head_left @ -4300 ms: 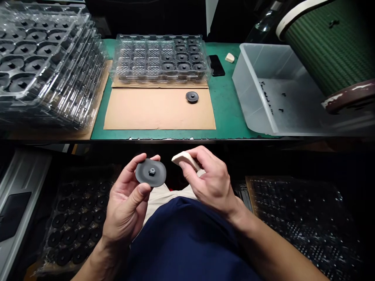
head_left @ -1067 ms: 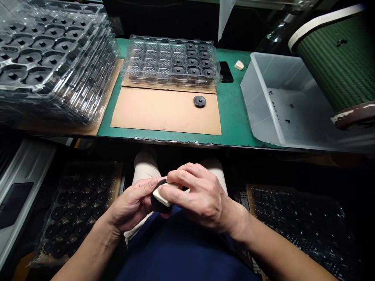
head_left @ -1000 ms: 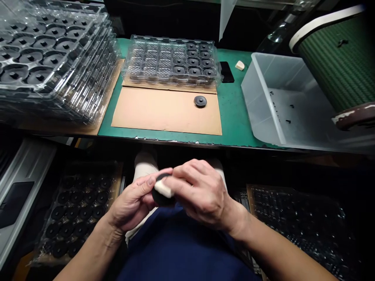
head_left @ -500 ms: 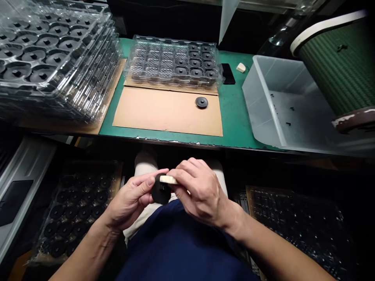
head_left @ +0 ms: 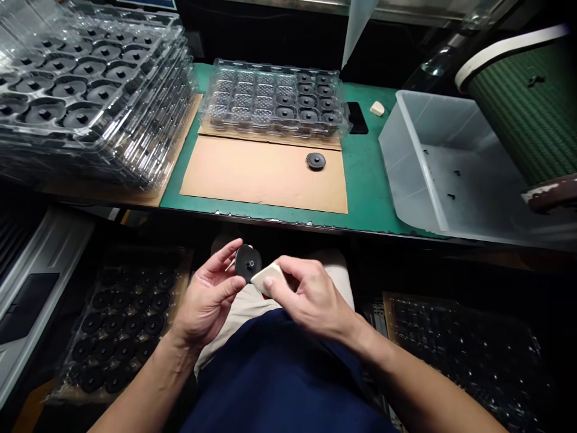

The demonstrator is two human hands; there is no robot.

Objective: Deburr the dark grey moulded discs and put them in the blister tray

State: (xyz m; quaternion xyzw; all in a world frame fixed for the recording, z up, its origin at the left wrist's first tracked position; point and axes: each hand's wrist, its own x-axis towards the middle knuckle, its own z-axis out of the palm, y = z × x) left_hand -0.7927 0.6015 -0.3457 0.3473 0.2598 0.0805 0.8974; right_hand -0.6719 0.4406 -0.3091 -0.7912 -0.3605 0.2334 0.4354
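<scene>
My left hand (head_left: 210,291) grips a round black disc (head_left: 247,263) by its edge, between thumb and fingers. A short hub stands out at the middle of the disc's face, which is turned toward me. In my right hand (head_left: 311,294) is a cream-white block (head_left: 269,279), pinched between thumb and fingers; it looks like an eraser or a small sponge. One corner of the block is at the disc's lower right rim; whether it touches I cannot tell. Both hands are over my lap, below the bench edge. Another black disc (head_left: 316,160) lies on the cardboard sheet (head_left: 256,174).
A clear plastic tray (head_left: 252,99), partly filled with black discs, sits behind the cardboard. Tall stacked trays (head_left: 148,120) stand at left. At right are a translucent bin (head_left: 408,174) with small black bits, a green basket (head_left: 532,114), a second white block (head_left: 377,108) and a black flat object (head_left: 357,118).
My right hand has turned and drawn the block from the disc's hub toward its lower right rim. The disc is raised slightly and faces me more. The view has shifted a little.
</scene>
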